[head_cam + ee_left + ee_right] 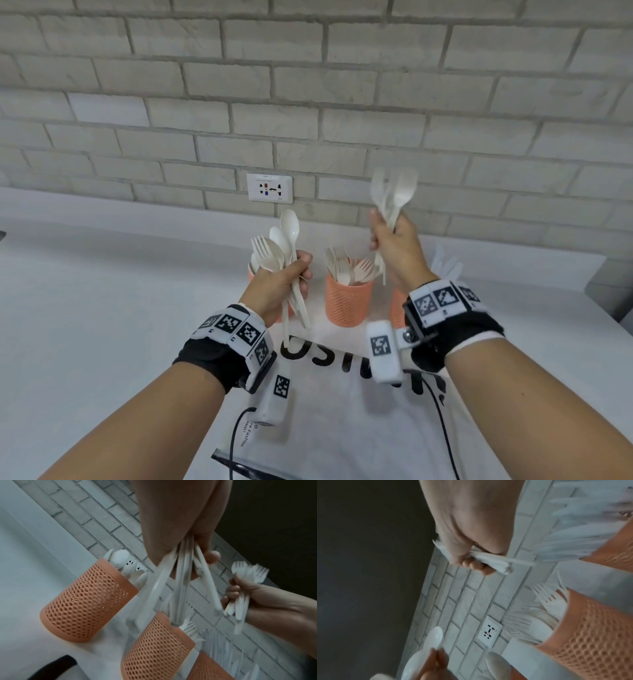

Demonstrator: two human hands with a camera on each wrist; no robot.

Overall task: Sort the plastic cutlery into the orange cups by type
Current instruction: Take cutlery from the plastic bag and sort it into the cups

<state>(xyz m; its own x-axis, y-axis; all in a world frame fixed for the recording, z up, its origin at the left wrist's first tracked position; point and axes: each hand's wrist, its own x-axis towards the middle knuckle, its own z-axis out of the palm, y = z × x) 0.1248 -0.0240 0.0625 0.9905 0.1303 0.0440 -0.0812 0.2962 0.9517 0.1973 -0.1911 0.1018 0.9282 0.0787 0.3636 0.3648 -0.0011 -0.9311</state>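
My left hand (287, 279) grips a bundle of white spoons with a fork (281, 250), held upright above the left orange mesh cup (85, 601), which holds spoons. My right hand (394, 246) is raised higher and grips a smaller, motion-blurred bunch of white cutlery (394, 193) with spoon bowls at the top. The middle orange cup (349, 301) holds forks. The right orange cup (397, 308) is mostly hidden behind my right wrist; in the right wrist view that right cup (616, 555) holds knives.
The cups stand in a row on a white counter (102, 291) against a pale brick wall with a socket plate (270, 188). A white bag with black lettering (342, 394) lies in front of the cups. Cables run from the wrist bands.
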